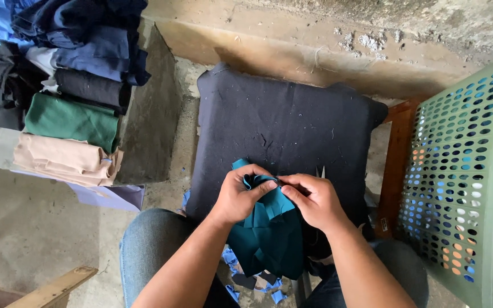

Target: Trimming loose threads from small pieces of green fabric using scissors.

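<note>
Both of my hands pinch a piece of teal cloth (269, 234) over the near edge of a dark navy cushion (283, 122). My left hand (239, 194) grips the cloth's folded top edge from the left. My right hand (314, 199) grips the same edge from the right, fingertips meeting the left hand's. The rest of the cloth hangs down between my knees in blue jeans (149, 245).
Folded cloths are stacked on a concrete ledge (152, 120) at left: dark blue (101, 51), green (69, 120) and beige (67, 159). A green perforated plastic basket (457, 171) stands at right beside a wooden frame (395, 159). Blue and dark fabric scraps (252, 282) lie on the floor.
</note>
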